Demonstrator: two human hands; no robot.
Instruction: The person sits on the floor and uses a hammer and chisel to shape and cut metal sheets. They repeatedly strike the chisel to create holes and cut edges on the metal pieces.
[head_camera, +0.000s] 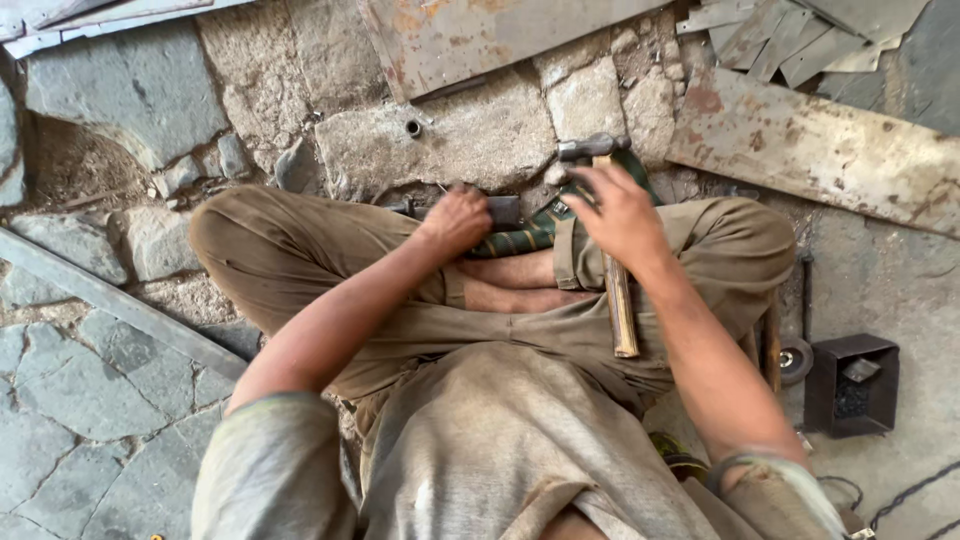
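A rusty metal sheet (815, 150) is lying on the stone floor (90, 390) at the upper right, well apart from the hands. A small dark metal box (850, 385) is sitting open on the floor beside the person's right knee, holding a little metal scrap (what else is in it cannot be told). A wooden-handled hammer (617, 285) is resting across the person's crossed legs, head pointing away. The right hand (622, 212) is spreading its fingers over the hammer's upper handle, not yet closing. The left hand (457, 218) is curling tightly around a small dark metal block (503, 211), pressing it down just left of the hammer's head.
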